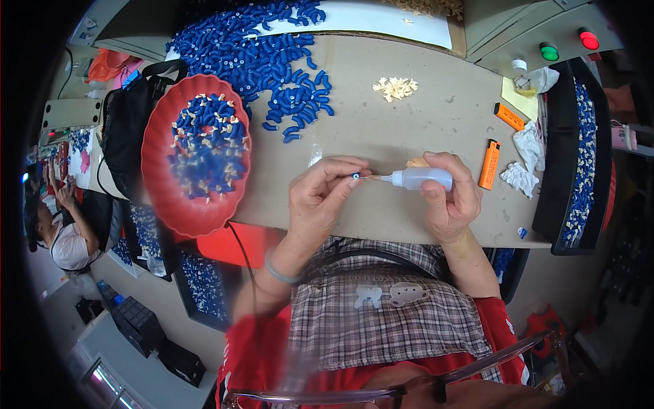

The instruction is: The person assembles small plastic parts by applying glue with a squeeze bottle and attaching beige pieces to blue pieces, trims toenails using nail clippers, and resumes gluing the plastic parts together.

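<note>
Between the fingertips of my left hand point(323, 191) is a small blue piece point(355, 176) with a white end, held over the table. My right hand point(449, 198) is closed round a translucent squeeze bottle point(424, 179). The bottle lies level, and its thin nozzle points left, with the tip at or very near the blue piece. Whether they touch I cannot tell. Something tan shows by my right fingers. Many curved blue pieces point(272, 82) lie heaped at the far left. A small pile of cream-coloured pieces point(395, 88) lies beyond my hands.
A red scalloped tray point(153, 157) at the left holds blue pieces with cream parts. Two orange box cutters point(489, 163) and crumpled tissue point(520, 179) lie at the right. Beyond them stands a black bin point(555, 198) of blue pieces. Another person point(71, 238) sits at far left.
</note>
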Tool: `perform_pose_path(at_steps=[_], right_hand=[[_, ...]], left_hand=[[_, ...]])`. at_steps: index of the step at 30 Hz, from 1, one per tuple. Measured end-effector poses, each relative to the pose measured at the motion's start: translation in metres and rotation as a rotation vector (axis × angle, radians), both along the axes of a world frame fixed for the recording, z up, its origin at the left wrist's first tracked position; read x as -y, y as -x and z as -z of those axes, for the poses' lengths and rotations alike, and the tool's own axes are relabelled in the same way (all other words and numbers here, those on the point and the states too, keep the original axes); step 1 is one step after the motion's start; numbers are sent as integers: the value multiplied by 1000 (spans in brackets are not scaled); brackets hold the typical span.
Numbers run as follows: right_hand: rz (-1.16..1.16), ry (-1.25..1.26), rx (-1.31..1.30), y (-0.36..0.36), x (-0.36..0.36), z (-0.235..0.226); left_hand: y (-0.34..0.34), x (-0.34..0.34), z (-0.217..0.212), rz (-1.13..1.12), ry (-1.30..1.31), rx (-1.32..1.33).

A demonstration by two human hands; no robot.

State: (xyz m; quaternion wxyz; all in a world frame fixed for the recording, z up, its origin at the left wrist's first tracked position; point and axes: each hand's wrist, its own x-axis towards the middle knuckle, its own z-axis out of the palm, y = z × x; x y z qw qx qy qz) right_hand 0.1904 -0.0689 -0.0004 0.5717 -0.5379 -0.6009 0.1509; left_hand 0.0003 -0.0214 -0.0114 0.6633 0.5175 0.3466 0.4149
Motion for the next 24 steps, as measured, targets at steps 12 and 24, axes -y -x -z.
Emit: perform_pose_path(at_steps=[12,24], right_hand=[[2,47,-38,-2,2,1],[4,33,-16,-3,2,0]], left_hand=[[0,1,4,6,-36,-13],[-1,1,0,-11,-14,-38]])
